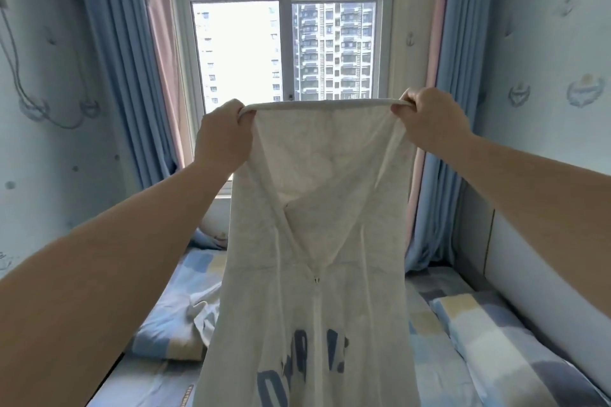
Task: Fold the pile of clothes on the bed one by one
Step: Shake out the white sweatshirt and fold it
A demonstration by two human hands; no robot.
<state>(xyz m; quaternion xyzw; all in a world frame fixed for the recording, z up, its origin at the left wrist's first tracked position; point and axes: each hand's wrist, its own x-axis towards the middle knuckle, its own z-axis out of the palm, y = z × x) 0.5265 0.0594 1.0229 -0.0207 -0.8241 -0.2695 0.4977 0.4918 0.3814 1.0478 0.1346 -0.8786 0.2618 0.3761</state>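
Both arms are reaching forward and up, holding one pale grey-white garment [314,225] in the air over the bed [426,340], in front of the window [284,49]. Left hand [223,139] is gripping the left end of the garment's top band, fingers curled tight round the fabric, back of hand facing the camera. Right hand [429,119] is doing the same at the right end, with the band bunching inside the fist. The band is running taut and roughly level between the two fists. The rest of the garment is hanging straight down, a zip [316,294] running down the middle from below a V-shaped opening, and blue lettering [301,363] showing near the bottom of the frame; its lower edge is running out of view. On the bed to the left, a crumpled white cloth [205,311] is lying beside a checked pillow [165,334]; cannot tell what item it is. A second checked pillow [496,340] is lying along the right side by the headboard [545,274]. Blue curtains [125,76] are hanging on both sides of the window.
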